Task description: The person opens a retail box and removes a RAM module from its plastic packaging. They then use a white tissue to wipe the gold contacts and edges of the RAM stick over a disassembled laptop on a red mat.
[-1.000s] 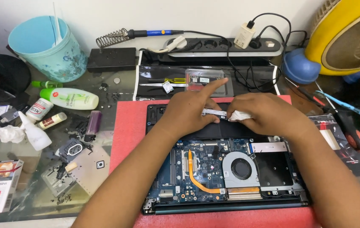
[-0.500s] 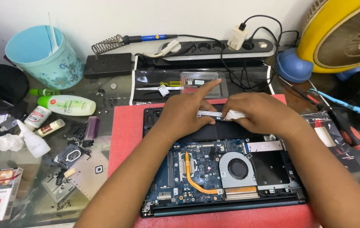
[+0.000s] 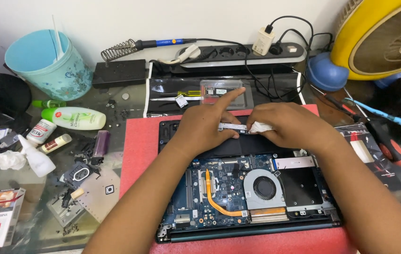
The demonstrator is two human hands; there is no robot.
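Laptop (image 3: 247, 193), opened with its bottom cover off, lies on a red mat (image 3: 139, 150); all places below are given relative to the laptop. Its far edge is largely hidden under both hands, and its near corners are cut off by the forearms. The exposed board is blue, with a round grey fan (image 3: 264, 188) right of centre and a copper-coloured heat pipe (image 3: 214, 200) curving from centre toward the near edge.

Left hand (image 3: 202, 127) rests on the far part of the laptop, index finger extended, thumb and fingers pinching a thin silver strip (image 3: 231, 126). Right hand (image 3: 287, 124) is closed around a small white wad (image 3: 260, 127), pressed against the strip's end. What lies beneath the strip cannot be made out.

Beyond the laptop's far-left corner stands a turquoise bucket (image 3: 52, 63) holding a thin white stick; its bottom is not visible. A clear plastic case (image 3: 224, 91) just past the far edge holds a dark flat part, details unclear. A soldering iron (image 3: 148, 45) in a coil stand and a power strip (image 3: 238, 54) sit farther back. A yellow fan (image 3: 384, 37), far right, is cut off by the frame.
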